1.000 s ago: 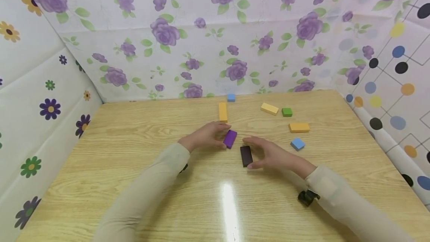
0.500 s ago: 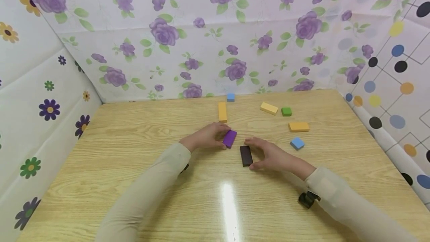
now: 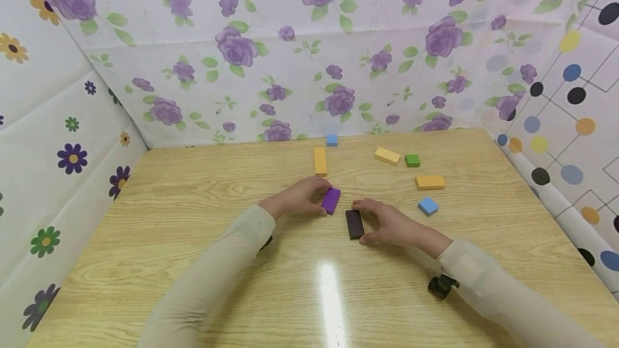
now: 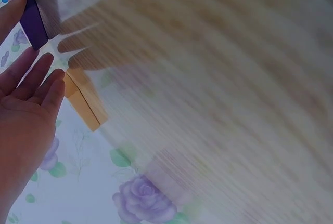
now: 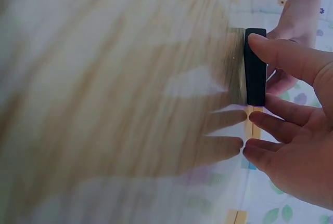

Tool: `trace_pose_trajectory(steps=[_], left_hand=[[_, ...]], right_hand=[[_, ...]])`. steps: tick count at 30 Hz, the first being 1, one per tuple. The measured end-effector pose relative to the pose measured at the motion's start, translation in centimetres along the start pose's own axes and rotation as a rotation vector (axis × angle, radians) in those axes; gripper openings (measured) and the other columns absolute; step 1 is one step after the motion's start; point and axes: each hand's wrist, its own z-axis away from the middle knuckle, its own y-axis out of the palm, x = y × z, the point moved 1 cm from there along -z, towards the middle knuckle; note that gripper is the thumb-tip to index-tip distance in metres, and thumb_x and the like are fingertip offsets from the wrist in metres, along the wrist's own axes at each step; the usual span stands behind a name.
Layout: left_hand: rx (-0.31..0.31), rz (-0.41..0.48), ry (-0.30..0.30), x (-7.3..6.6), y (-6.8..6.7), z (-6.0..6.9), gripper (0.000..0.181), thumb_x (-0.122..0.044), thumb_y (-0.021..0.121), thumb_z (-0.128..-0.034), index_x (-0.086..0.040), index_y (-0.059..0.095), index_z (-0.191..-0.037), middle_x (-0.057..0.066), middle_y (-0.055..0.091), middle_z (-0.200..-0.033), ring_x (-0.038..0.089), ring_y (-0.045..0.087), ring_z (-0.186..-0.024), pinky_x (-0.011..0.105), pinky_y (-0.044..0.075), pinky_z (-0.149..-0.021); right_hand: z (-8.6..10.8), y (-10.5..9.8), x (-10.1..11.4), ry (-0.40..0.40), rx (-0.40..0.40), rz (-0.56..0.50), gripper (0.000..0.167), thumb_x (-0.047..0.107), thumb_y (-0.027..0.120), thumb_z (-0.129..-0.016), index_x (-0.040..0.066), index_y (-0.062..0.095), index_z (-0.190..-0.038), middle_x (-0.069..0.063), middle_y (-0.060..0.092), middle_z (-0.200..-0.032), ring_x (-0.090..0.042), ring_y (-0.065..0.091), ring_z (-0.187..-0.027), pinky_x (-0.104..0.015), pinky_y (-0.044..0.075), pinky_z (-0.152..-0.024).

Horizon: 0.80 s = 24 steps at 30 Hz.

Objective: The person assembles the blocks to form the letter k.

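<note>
Sleeves (image 3: 488,275) of a pale cream colour are covering both arms, which are reaching over the wooden counter (image 3: 121,230). The left hand (image 3: 299,197) is pinching a purple block (image 3: 331,201), with the thumb sitting at the near end and the pointing finger sitting at the far end. The right hand (image 3: 394,224) is pinching a black block (image 3: 355,224) in the same way. How hard they are squeezing, I cannot tell. Both blocks are lying flat near the middle of the counter, and a small gap is showing between them. The black one is sitting to the right of the purple one and a bit closer to the person. A long orange block (image 3: 320,161) is lying just past the left hand, and a small blue block (image 3: 331,140) is sitting behind it, near the flowery cloth (image 3: 290,69). Over on the right, a pale yellow block (image 3: 387,156) is lying beside a green block (image 3: 412,161). A second orange block (image 3: 430,182) is lying in front of those, and a second blue block (image 3: 428,207) is sitting between it and the right wrist.
</note>
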Motion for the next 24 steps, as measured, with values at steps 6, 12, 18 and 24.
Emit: trace_pose_trajectory(steps=[6,12,18,24], left_hand=[[-0.006,0.030,-0.020,-0.14,0.18,0.10,0.061,-0.020,0.079,-0.0817,-0.001,0.051,-0.132,0.011,0.056,-0.131,0.024,0.049,-0.126,0.035,0.036,-0.110],[-0.025,0.020,-0.019,-0.14,0.26,0.23,0.061,-0.020,0.079,-0.0820,0.001,0.051,-0.131,0.012,0.056,-0.129,0.025,0.050,-0.123,0.035,0.038,-0.108],[-0.035,0.037,-0.037,-0.08,0.28,0.40,0.061,-0.023,0.079,-0.0815,0.000,0.052,-0.131,0.011,0.056,-0.129,0.024,0.050,-0.123,0.034,0.037,-0.108],[-0.056,0.035,-0.054,0.01,0.12,0.62,0.059,-0.023,0.080,-0.0802,-0.002,0.053,-0.128,0.010,0.057,-0.126,0.023,0.051,-0.121,0.034,0.038,-0.107]], right_hand=[[-0.06,0.14,-0.09,-0.003,-0.003,-0.025,0.070,0.018,0.081,-0.078,0.003,0.048,-0.138,-0.015,0.040,-0.149,-0.037,0.029,-0.139,-0.054,0.025,-0.114],[-0.19,0.28,-0.06,-0.022,-0.003,-0.033,0.070,0.020,0.082,-0.078,0.003,0.049,-0.137,-0.016,0.040,-0.149,-0.037,0.030,-0.139,-0.054,0.025,-0.114],[-0.30,0.41,0.24,-0.046,-0.007,-0.034,0.070,0.019,0.082,-0.077,0.002,0.049,-0.136,-0.017,0.040,-0.148,-0.038,0.031,-0.139,-0.054,0.025,-0.114],[-0.28,0.49,0.87,-0.059,-0.006,-0.051,0.069,0.018,0.082,-0.078,0.001,0.049,-0.136,-0.019,0.040,-0.147,-0.039,0.031,-0.138,-0.055,0.025,-0.113]])
